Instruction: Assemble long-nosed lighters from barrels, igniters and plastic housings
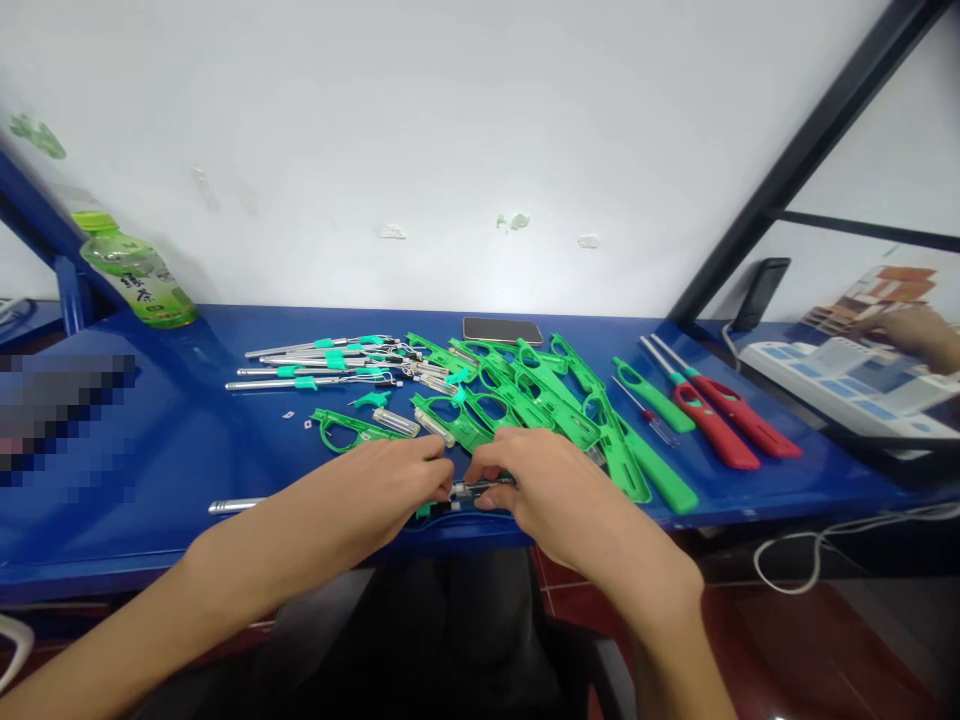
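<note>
My left hand (411, 468) and my right hand (534, 478) meet near the table's front edge, both with fingers closed in a pinch. Between the fingertips shows a small clear part with a metal end (466, 490); my right fingers are around it. What my left fingers pinch is hidden. A silver lighter tube (234, 506) runs under my left forearm, with a teal piece and dark igniter (439, 510) by my fingers. Just behind lie green lighter handle shells (525, 385) in a pile, clear fuel tanks (396, 423) and a loose teal trigger (371, 400).
Several silver tubes with wires (300, 372) lie at the back left. Two red-handled lighters (720, 425) and a screwdriver (652, 420) lie right. A phone (502, 330) rests by the wall; a green bottle (139, 270) stands left. Beyond the rack is another person's hand (915, 335).
</note>
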The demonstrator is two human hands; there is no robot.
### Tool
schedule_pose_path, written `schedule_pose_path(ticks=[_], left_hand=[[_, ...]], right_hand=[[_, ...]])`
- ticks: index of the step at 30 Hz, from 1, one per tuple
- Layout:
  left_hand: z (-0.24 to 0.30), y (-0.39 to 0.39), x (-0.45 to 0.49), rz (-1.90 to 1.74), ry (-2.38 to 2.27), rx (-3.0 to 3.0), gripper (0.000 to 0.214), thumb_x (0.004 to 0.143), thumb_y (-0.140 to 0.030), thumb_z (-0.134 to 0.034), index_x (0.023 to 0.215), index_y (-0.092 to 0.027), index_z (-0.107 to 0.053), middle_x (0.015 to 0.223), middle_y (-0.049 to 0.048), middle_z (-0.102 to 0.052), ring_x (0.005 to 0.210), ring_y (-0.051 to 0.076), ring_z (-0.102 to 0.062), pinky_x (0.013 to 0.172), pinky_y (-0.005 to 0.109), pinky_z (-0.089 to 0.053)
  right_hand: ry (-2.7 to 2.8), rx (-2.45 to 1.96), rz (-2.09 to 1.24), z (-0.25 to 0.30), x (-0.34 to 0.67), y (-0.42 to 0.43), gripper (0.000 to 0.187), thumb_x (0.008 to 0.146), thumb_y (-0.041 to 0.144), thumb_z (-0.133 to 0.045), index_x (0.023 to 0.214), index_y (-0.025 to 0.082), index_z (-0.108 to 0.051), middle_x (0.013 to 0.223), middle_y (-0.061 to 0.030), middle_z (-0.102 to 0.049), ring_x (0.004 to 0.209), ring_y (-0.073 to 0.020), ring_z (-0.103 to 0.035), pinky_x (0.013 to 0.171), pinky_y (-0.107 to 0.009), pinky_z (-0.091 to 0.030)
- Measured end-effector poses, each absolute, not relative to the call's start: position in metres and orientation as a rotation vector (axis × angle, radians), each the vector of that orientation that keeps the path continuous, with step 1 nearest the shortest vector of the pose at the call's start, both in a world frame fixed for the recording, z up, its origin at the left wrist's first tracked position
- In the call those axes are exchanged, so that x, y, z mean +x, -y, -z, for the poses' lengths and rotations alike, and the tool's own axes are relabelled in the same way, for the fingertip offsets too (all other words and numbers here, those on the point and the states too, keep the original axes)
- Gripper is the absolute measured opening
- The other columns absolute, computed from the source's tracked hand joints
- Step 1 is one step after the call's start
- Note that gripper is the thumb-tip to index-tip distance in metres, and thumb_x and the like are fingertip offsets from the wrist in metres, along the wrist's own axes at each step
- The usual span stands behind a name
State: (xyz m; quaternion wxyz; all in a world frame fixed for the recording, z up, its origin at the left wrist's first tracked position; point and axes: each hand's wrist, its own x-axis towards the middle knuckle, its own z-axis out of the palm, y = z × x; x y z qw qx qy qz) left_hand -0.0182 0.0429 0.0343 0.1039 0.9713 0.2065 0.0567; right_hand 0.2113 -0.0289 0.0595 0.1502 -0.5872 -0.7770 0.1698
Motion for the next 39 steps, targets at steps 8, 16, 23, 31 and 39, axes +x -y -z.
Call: schedule_pose_path(ticks=[8,16,23,31,39], left_hand=[[-0.057,-0.036,-0.016,-0.114,-0.628,2.864,0.03,0.098,0.001,-0.049,0.102,-0.025,-0.064,0.104,0.0006,-0.069,0.091,0.021,-0.067,0.073,0.031,-0.042],[-0.026,-0.044,-0.024,0.012,-0.624,3.125,0.047,0.086,0.005,-0.05,0.119,-0.026,-0.063,0.114,0.0053,-0.068,0.092,0.023,-0.07,0.071,0.032,-0.045],[-0.019,-0.033,-0.028,0.077,-0.723,3.149,0.05,0.089,-0.002,-0.058,0.134,-0.025,-0.054,0.127,0.0099,-0.067,0.113,0.025,-0.069,0.087,0.031,-0.053],[-0.023,-0.023,-0.022,0.111,-0.807,3.174,0.052,0.082,0.006,-0.054,0.126,-0.022,-0.052,0.112,0.007,-0.063,0.099,0.024,-0.067,0.07,0.028,-0.052],[-0.024,-0.019,-0.022,0.058,-0.801,3.254,0.045,0.081,0.008,-0.051,0.114,-0.021,-0.054,0.103,0.0044,-0.059,0.079,0.022,-0.061,0.056,0.032,-0.036]], right_hand=[[2.25,-1.623,-0.501,-0.055,0.213,0.025,0.027,0.089,0.002,-0.073,0.097,0.026,-0.081,0.092,0.0006,-0.074,0.087,-0.0182,-0.067,0.073,-0.03,-0.04],[2.247,-1.612,-0.502,-0.056,0.212,0.027,0.027,0.09,0.001,-0.07,0.097,0.025,-0.08,0.094,0.0003,-0.075,0.089,-0.0185,-0.068,0.073,-0.031,-0.04],[2.242,-1.639,-0.485,-0.056,0.213,0.028,0.024,0.09,0.004,-0.074,0.097,0.026,-0.08,0.093,0.0008,-0.075,0.088,-0.0185,-0.068,0.072,-0.03,-0.04],[2.236,-1.638,-0.496,-0.056,0.213,0.027,0.019,0.091,0.007,-0.075,0.094,0.025,-0.079,0.093,0.0002,-0.074,0.088,-0.0184,-0.067,0.072,-0.03,-0.041],[2.227,-1.625,-0.508,-0.056,0.213,0.027,0.018,0.092,0.008,-0.075,0.094,0.025,-0.079,0.094,0.0003,-0.074,0.089,-0.0185,-0.068,0.074,-0.03,-0.042]])
